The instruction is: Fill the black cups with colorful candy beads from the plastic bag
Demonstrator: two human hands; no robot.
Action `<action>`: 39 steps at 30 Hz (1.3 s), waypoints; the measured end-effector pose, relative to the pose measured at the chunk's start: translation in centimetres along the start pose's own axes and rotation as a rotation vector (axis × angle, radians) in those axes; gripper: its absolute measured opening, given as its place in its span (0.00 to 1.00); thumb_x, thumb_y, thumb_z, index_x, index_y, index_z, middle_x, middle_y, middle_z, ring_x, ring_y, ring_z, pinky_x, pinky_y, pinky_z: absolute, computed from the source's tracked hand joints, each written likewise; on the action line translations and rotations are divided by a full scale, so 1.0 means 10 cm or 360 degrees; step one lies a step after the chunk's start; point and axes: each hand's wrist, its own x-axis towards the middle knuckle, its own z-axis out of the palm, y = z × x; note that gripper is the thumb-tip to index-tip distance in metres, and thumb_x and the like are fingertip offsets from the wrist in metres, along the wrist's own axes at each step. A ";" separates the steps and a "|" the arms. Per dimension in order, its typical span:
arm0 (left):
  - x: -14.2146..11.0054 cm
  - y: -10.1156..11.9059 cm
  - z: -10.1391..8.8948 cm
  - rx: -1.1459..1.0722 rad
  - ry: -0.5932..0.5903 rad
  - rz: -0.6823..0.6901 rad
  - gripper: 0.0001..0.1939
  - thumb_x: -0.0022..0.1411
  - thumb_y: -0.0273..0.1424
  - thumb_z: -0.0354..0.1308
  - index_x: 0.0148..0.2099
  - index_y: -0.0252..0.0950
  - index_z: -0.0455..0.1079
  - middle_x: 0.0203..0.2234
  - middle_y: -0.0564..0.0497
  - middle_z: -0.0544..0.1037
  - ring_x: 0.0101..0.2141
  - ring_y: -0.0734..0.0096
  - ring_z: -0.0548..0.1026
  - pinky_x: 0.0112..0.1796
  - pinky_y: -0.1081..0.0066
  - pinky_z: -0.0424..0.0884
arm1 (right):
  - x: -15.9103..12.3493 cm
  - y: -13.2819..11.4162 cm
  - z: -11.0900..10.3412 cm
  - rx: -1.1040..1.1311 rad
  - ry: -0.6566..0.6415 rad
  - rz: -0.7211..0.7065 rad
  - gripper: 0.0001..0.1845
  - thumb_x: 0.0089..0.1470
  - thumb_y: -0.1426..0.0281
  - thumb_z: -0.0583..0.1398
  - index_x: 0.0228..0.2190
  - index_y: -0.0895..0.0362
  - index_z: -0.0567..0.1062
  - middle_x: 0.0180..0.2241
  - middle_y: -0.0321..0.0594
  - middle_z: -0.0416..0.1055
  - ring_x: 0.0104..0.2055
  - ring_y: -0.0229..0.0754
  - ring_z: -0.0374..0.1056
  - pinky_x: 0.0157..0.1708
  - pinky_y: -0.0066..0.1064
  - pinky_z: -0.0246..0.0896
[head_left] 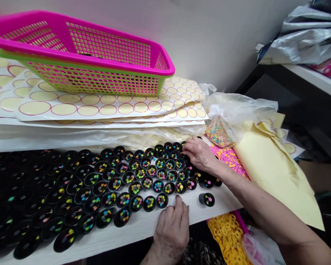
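Observation:
Many small black cups [147, 182] with bright beads inside stand close together in rows on the white table [143, 230]. My right hand [200, 152] reaches over the cups at the far right end. Its fingertips are pinched together down at a cup's rim, and whatever they hold is hidden. Close to the table's front edge, my left hand [172, 228] rests with its fingers curled and the index finger pointing at the front row. Its palm is hidden. One black cup [206, 199] with a few beads lies tilted, apart from the others, between my two hands.
Stacked pink and green baskets [99, 70] sit on sticker sheets [127, 109] behind the cups. Pink and yellow beads [227, 158], a clear bag [220, 129] and yellowish paper [276, 176] lie right. Yellow rings [226, 235] fill a container below the table edge.

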 end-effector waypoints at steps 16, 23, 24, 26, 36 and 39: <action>0.04 -0.05 0.06 0.0013 0.0083 0.0117 0.17 0.48 0.22 0.64 0.43 0.27 0.69 0.42 0.38 0.75 0.27 0.68 0.65 0.28 0.67 0.62 | -0.04 0.02 -0.13 -0.0001 0.0073 -0.0005 0.09 0.54 0.71 0.57 0.26 0.58 0.75 0.29 0.39 0.68 0.34 0.39 0.60 0.35 0.31 0.51; 0.12 -0.03 0.05 0.0070 0.0112 0.0186 0.16 0.48 0.22 0.65 0.42 0.29 0.69 0.40 0.41 0.76 0.26 0.69 0.65 0.28 0.67 0.62 | -1.11 0.54 -0.35 0.0587 0.0991 0.0759 0.05 0.50 0.73 0.56 0.26 0.57 0.72 0.25 0.34 0.65 0.28 0.36 0.61 0.31 0.29 0.56; 0.12 -0.02 0.04 0.0070 0.0119 0.0188 0.16 0.48 0.23 0.65 0.42 0.29 0.69 0.40 0.41 0.76 0.26 0.68 0.65 0.28 0.67 0.63 | -1.32 0.60 -0.32 0.0579 0.1061 0.0901 0.04 0.50 0.73 0.56 0.26 0.57 0.71 0.25 0.34 0.65 0.27 0.37 0.60 0.30 0.29 0.55; 0.14 -0.02 0.04 0.0073 0.0138 0.0190 0.16 0.48 0.23 0.65 0.41 0.29 0.69 0.40 0.41 0.76 0.26 0.68 0.66 0.29 0.67 0.63 | -1.66 0.67 -0.21 0.0527 0.1103 0.1038 0.03 0.49 0.72 0.56 0.28 0.57 0.71 0.26 0.35 0.65 0.29 0.38 0.61 0.30 0.30 0.56; 0.15 0.02 0.03 0.0129 0.0137 0.0211 0.14 0.50 0.23 0.63 0.42 0.30 0.69 0.40 0.41 0.76 0.26 0.70 0.67 0.30 0.68 0.64 | -1.70 0.45 0.08 0.0159 0.0476 0.0832 0.11 0.55 0.75 0.52 0.25 0.57 0.72 0.29 0.38 0.65 0.33 0.37 0.61 0.34 0.29 0.53; 0.12 0.03 0.01 0.0112 0.0111 0.0194 0.14 0.51 0.22 0.62 0.42 0.30 0.68 0.40 0.40 0.76 0.28 0.68 0.68 0.30 0.68 0.64 | -1.67 0.41 0.07 -0.0068 0.0334 0.0763 0.12 0.56 0.75 0.49 0.26 0.58 0.70 0.29 0.40 0.65 0.34 0.39 0.60 0.34 0.30 0.52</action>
